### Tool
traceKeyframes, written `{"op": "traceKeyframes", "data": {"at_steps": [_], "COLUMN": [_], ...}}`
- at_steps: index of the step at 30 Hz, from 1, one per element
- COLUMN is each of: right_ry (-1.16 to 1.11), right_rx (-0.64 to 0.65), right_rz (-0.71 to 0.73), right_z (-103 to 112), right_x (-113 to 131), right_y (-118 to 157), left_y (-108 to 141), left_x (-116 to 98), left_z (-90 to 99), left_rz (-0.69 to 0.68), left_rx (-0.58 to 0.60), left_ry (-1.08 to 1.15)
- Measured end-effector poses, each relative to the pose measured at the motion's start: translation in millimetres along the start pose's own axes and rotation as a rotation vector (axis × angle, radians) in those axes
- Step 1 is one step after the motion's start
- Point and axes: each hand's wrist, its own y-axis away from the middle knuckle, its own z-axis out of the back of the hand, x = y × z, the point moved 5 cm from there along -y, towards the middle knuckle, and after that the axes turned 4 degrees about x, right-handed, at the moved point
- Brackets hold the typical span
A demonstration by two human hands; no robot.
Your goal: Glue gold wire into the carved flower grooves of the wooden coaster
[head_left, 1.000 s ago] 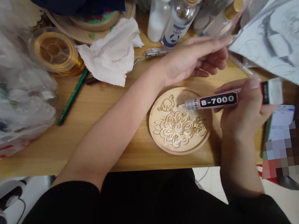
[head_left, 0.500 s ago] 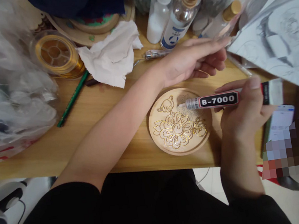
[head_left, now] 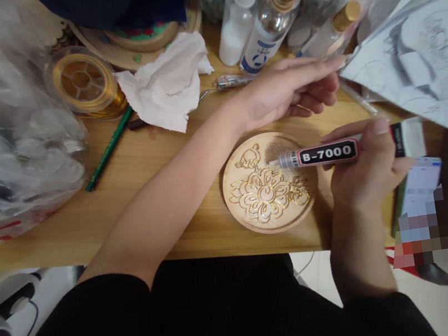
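My right hand (head_left: 364,164) is wrapped round a black, red and white B-7000 glue tube (head_left: 327,153). Its nozzle points left, over a faintly drawn flower on a round wooden plaque (head_left: 253,224). Gold wire outlines (head_left: 266,194) of a large flower and smaller blossoms cover other parts of that plaque. My left hand (head_left: 292,87) rests beyond the plaque with nothing visible in it. Its fingers are loosely stretched to the right, the tips close to a sheet of drawings (head_left: 420,48).
Behind my left arm lie a crumpled tissue (head_left: 169,83), a green pencil (head_left: 109,148) and a spool of gold wire (head_left: 82,82). Bottles (head_left: 269,21) stand at the back. Plastic bags (head_left: 10,121) fill the left side. A phone (head_left: 418,189) is at the right edge, near a person partly pixelated.
The glue tube and its nozzle have dipped very slightly towards me over the drawn flower. My left hand has hardly moved.
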Motion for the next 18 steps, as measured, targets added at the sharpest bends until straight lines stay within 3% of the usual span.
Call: {"op": "traceKeyframes", "data": {"at_steps": [18], "right_ry": [-0.023], "right_rx": [0.001], "right_rz": [-0.027], "right_z": [0.9], "right_x": [1.8], "right_y": [0.2], "left_y": [-2.0], "left_x": [0.9], "left_z": [0.9], "left_rz": [0.008], "left_rx": [0.019], "left_ry": [-0.037]}}
